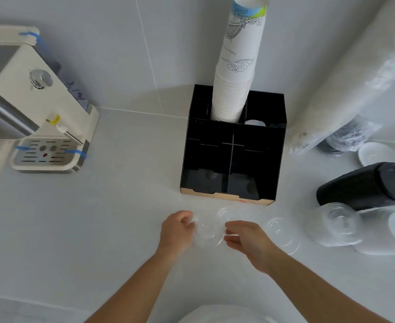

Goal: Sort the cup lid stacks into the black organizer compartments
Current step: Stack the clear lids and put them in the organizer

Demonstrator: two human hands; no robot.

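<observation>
Gripping one clear lid stack (207, 230): left hand (176, 231), right hand (247, 238).

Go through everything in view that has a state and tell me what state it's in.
Left hand: gripping clear plastic lid stack.
Right hand: gripping the same stack.
Black organizer: front compartments empty.
Tall white paper cup stack: upright in back compartment.
Black lid stack: lying sideways.

Bare forearms, sleeveless; white garment below
</observation>
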